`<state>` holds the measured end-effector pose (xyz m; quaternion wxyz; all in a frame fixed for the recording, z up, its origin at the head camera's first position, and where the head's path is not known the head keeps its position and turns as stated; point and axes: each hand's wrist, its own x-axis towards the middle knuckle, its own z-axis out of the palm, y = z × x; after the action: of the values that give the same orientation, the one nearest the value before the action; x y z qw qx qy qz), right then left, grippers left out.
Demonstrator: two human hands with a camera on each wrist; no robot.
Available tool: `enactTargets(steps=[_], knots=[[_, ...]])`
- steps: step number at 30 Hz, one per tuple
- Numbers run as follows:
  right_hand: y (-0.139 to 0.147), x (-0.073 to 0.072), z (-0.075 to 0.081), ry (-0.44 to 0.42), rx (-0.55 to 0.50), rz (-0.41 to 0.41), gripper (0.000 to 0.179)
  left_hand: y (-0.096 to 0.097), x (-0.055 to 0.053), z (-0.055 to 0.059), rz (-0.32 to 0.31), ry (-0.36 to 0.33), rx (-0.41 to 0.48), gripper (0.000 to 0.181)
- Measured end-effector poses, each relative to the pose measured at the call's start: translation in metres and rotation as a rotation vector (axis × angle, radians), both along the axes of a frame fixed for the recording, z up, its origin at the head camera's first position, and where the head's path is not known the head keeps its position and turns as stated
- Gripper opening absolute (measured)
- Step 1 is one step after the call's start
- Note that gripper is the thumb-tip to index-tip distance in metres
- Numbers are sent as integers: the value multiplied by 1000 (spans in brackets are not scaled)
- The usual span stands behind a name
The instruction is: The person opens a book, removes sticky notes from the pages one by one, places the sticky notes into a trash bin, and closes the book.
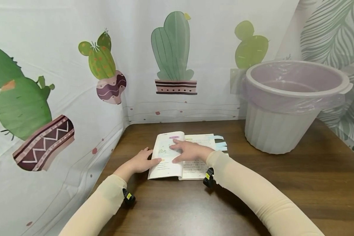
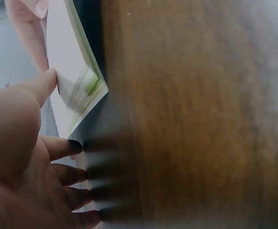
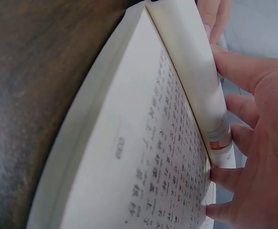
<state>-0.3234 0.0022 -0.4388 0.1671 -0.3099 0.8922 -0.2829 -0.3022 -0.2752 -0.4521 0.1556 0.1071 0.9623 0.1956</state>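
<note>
A thick open book [image 1: 196, 168] lies on the brown table, printed text on its right page and coloured headings on its left page. My left hand [image 1: 139, 162] is at the book's left edge, thumb resting on the left page. In the left wrist view its other fingers [image 2: 67, 174] stretch out past the page edge, against the tabletop. My right hand [image 1: 191, 151] lies across the spine with fingers spread over the left page. The right wrist view shows that page [image 3: 191, 62] bulging near the spine under the fingertips.
Pale blue strips [image 1: 221, 146] stick out from the book's right side. A ribbed white bin [image 1: 278, 131] with a clear purple-tinted liner stands at the table's back right. A cactus-print curtain [image 1: 215, 46] hangs behind the table and along its left side.
</note>
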Motion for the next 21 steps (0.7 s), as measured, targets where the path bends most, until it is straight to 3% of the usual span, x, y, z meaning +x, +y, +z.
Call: enactTargets(steps=[6,11,21], knots=[[-3,1,-1,65,71,12,73,2,0,1,-15,-21,-113,93],[-3,2,-2,65,97,1,69,7,-1,5,-22,-1,-160,92],[-3,2,-3,83,121,5,69,19,-7,7,-38,172,-183,70]])
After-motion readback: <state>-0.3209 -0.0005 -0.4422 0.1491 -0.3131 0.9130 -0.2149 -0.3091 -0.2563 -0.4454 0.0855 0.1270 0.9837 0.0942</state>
